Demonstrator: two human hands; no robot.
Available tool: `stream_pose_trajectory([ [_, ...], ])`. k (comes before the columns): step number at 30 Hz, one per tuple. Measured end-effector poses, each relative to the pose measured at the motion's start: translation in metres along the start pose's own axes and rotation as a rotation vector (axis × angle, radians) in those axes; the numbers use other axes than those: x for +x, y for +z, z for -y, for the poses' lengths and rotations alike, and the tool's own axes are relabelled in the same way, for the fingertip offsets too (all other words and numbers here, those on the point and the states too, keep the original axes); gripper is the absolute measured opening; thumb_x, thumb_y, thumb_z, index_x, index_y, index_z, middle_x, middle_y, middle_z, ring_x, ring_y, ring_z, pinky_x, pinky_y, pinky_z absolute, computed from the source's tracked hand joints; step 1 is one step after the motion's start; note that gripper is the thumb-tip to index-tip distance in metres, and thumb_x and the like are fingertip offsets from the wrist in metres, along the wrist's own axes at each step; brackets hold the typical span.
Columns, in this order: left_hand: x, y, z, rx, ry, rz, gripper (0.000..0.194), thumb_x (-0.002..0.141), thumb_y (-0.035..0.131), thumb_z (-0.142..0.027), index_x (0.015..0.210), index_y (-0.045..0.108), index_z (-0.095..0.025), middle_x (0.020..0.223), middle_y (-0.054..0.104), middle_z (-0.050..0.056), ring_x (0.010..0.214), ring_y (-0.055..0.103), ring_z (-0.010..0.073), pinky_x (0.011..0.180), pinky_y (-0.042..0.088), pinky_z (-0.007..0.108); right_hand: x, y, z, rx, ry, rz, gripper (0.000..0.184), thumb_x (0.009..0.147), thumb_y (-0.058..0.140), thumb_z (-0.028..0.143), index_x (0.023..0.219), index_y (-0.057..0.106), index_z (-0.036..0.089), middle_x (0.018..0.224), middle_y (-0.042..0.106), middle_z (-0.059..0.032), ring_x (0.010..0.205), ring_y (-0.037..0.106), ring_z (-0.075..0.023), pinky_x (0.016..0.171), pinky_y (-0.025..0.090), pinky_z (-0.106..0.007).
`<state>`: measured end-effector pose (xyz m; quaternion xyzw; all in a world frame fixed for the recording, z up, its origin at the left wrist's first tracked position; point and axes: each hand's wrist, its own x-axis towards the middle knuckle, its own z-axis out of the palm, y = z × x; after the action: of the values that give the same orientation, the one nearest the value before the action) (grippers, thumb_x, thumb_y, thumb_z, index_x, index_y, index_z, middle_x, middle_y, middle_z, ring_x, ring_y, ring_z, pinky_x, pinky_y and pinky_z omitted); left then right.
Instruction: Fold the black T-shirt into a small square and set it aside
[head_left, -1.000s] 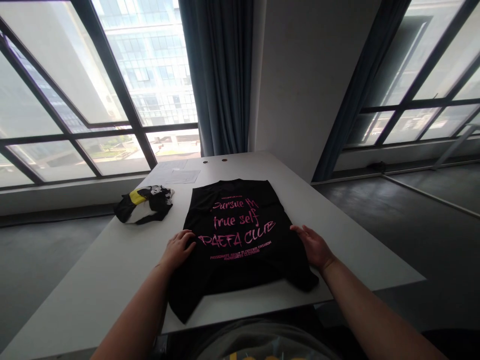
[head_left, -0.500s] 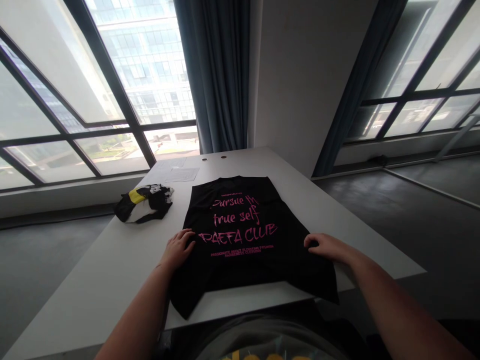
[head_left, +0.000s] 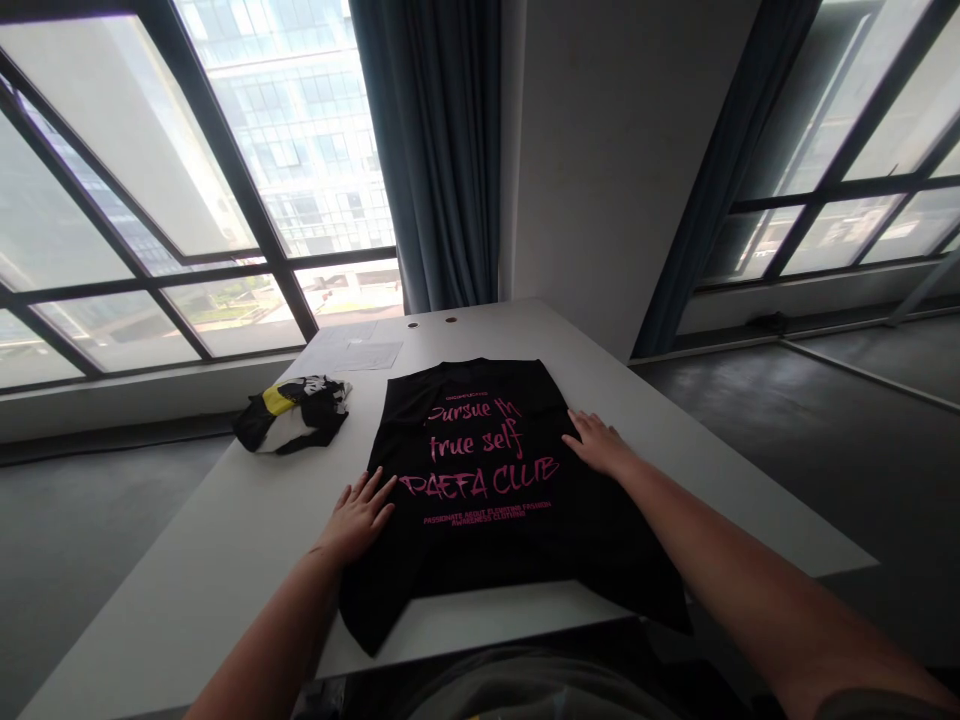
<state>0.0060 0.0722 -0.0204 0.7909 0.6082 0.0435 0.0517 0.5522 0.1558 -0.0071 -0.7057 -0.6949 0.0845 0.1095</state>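
A black T-shirt (head_left: 480,540) with pink lettering lies flat on the white table (head_left: 225,540), its lower corners hanging over the near edge. My left hand (head_left: 358,513) rests flat on the shirt's left edge, fingers spread. On the shirt's right edge, further up, my right hand (head_left: 596,443) lies flat with fingers stretched out. Neither hand holds anything.
A crumpled black, white and yellow garment (head_left: 291,424) lies on the table's left side. Sheets of paper (head_left: 358,353) sit near the far end by two cable holes. Large windows, a blue curtain (head_left: 439,150) and a white pillar stand behind the table.
My right hand slid from the shirt's lower right corner up along its right edge. The left hand opened flatter and stayed on the left edge. The lower right corner now lies spread out.
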Motion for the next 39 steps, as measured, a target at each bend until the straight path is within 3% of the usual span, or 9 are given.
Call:
stream_pose_trajectory([
  [3, -0.007, -0.001, 0.004, 0.009, -0.007, 0.060, 0.059, 0.105, 0.042, -0.050, 0.162, 0.036, -0.039, 0.173, 0.022, 0.001, 0.160, 0.018, 0.0345, 0.126, 0.020, 0.059, 0.011, 0.015, -0.007, -0.041, 0.003, 0.044, 0.075, 0.100, 0.040, 0.056, 0.163, 0.035, 0.015, 0.171, 0.025, -0.0177, 0.158, 0.023, -0.0379, 0.125, 0.017, -0.065],
  [6, -0.007, -0.003, 0.009, -0.027, 0.021, 0.090, 0.061, 0.104, 0.044, -0.053, 0.162, 0.035, -0.041, 0.174, 0.021, 0.002, 0.160, 0.020, 0.0344, 0.126, 0.021, 0.058, 0.013, 0.025, -0.022, -0.048, -0.040, 0.026, 0.075, 0.098, 0.041, 0.058, 0.161, 0.039, 0.017, 0.171, 0.027, -0.0168, 0.158, 0.024, -0.0368, 0.126, 0.015, -0.063],
  [10, 0.014, 0.000, 0.022, -0.103, 0.005, -0.004, 0.062, 0.105, 0.041, -0.052, 0.165, 0.030, -0.037, 0.173, 0.023, 0.005, 0.157, 0.030, 0.0313, 0.126, 0.026, 0.054, 0.008, 0.029, -0.044, -0.043, -0.072, 0.002, 0.073, 0.095, 0.041, 0.060, 0.158, 0.045, 0.023, 0.170, 0.032, -0.0125, 0.157, 0.026, -0.0372, 0.124, 0.017, -0.066],
  [15, 0.079, 0.002, 0.044, -0.162, -0.044, -0.128, 0.062, 0.104, 0.041, -0.048, 0.164, 0.035, -0.029, 0.167, 0.040, 0.009, 0.152, 0.040, 0.0283, 0.123, 0.033, 0.048, 0.020, 0.014, -0.072, 0.142, -0.156, -0.027, 0.057, 0.092, 0.046, 0.056, 0.136, 0.067, 0.028, 0.160, 0.049, -0.0085, 0.150, 0.042, -0.0342, 0.123, 0.030, -0.058],
  [19, 0.154, -0.007, 0.050, -0.175, -0.152, -0.156, 0.058, 0.105, 0.038, -0.043, 0.160, 0.043, -0.025, 0.157, 0.053, 0.011, 0.147, 0.047, 0.0295, 0.120, 0.038, 0.048, 0.063, -0.005, -0.079, 0.395, 0.026, -0.102, 0.042, 0.091, 0.047, 0.045, 0.110, 0.076, 0.023, 0.133, 0.072, -0.0126, 0.124, 0.066, -0.0314, 0.112, 0.047, -0.049],
  [22, 0.211, -0.013, 0.048, -0.190, -0.153, -0.136, 0.055, 0.104, 0.042, -0.047, 0.154, 0.052, -0.026, 0.156, 0.055, 0.011, 0.145, 0.049, 0.0305, 0.119, 0.038, 0.046, 0.103, -0.011, -0.065, 0.472, 0.095, -0.092, 0.044, 0.090, 0.050, 0.042, 0.121, 0.074, 0.020, 0.128, 0.074, -0.0129, 0.122, 0.068, -0.0306, 0.111, 0.048, -0.047],
  [27, 0.283, -0.016, 0.051, -0.186, -0.263, -0.089, 0.054, 0.106, 0.038, -0.047, 0.154, 0.052, -0.028, 0.159, 0.051, 0.013, 0.148, 0.045, 0.0350, 0.119, 0.034, 0.055, 0.153, -0.001, -0.033, 0.480, 0.013, -0.055, 0.052, 0.097, 0.049, 0.045, 0.141, 0.065, 0.023, 0.144, 0.066, -0.0079, 0.135, 0.059, -0.0267, 0.116, 0.044, -0.042],
  [32, 0.316, -0.013, 0.060, -0.150, -0.326, -0.073, 0.059, 0.104, 0.041, -0.047, 0.156, 0.049, -0.020, 0.165, 0.040, 0.016, 0.153, 0.036, 0.0369, 0.122, 0.030, 0.056, 0.192, 0.011, -0.027, 0.253, -0.031, -0.044, 0.053, 0.100, 0.048, 0.052, 0.144, 0.064, 0.027, 0.148, 0.063, -0.0071, 0.142, 0.052, -0.0295, 0.122, 0.035, -0.048],
  [39, 0.327, -0.008, 0.069, -0.102, -0.368, -0.122, 0.058, 0.103, 0.035, -0.037, 0.159, 0.045, -0.026, 0.169, 0.036, 0.004, 0.151, 0.041, 0.0270, 0.126, 0.029, 0.045, 0.241, 0.027, -0.046, 0.064, -0.074, 0.064, 0.055, 0.105, 0.037, 0.045, 0.154, 0.053, 0.027, 0.161, 0.048, -0.0067, 0.156, 0.032, -0.0301, 0.127, 0.021, -0.058],
])
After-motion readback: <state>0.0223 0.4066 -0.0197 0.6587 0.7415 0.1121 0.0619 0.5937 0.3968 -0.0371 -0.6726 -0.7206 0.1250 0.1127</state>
